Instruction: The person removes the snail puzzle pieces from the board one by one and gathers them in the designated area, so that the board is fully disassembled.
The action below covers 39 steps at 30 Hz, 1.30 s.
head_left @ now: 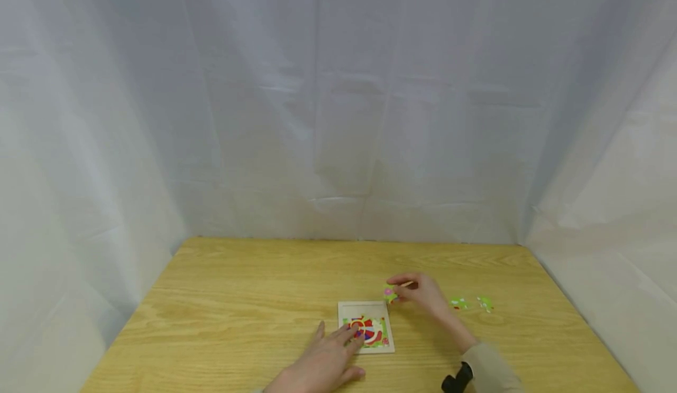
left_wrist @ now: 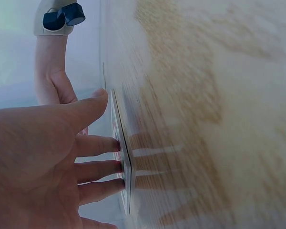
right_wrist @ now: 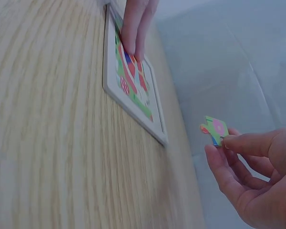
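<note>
A white-framed puzzle board (head_left: 392,346) lies on the table, its lower part filled with joined pieces (head_left: 376,329) in red, green and blue. Bare backing shows along its far side. My left hand (head_left: 325,362) reaches over the board's left edge, fingers extended, fingertips pressing on the pieces. Just above the board's far right corner, my right hand (head_left: 420,293) pinches a puzzle piece (right_wrist: 216,128) between thumb and fingers. That piece is green with a pink flower and touches of red and blue; the right wrist view shows it raised off the table.
Two loose green puzzle pieces, one nearer (head_left: 459,303) and one farther right (head_left: 485,304), lie on the wooden table (head_left: 238,299) beyond my right forearm. A pale curtain (head_left: 338,117) hangs behind the table and along both sides.
</note>
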### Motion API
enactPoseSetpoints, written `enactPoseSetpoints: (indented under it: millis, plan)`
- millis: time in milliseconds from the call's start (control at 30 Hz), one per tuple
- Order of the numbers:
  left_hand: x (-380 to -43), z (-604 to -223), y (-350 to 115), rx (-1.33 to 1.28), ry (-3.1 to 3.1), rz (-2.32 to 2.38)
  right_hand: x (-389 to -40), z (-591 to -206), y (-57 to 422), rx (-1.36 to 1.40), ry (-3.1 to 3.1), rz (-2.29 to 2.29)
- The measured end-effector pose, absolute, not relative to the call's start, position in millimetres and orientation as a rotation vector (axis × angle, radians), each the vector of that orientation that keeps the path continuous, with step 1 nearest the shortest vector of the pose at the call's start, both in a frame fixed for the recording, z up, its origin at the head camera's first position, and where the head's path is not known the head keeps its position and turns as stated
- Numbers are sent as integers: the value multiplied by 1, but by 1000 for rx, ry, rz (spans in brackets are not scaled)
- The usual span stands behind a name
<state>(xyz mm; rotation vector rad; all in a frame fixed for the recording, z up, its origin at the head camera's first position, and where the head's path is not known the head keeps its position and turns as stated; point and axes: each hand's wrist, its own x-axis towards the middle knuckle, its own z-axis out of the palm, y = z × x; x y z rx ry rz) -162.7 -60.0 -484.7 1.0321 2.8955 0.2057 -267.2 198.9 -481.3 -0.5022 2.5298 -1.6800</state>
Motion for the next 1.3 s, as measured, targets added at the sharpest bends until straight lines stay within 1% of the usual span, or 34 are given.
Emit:
enactPoseSetpoints:
  millis: [500, 633, 1167, 1300]
  plan:
    - [-162, -483, -59, 1031, 2878, 228, -271, -485, 259, -298, 2592, -1668]
    - [-163, -484, -59, 1035, 2885, 214, -271, -488, 271, -304, 2619, -1629]
    - [-163, -486, -60, 1024, 2865, 242, -270, -504, 278, -265, 2634, -1482]
    - [-163, -485, -60, 1024, 2863, 248, -270, -506, 277, -205, 2719, -1392]
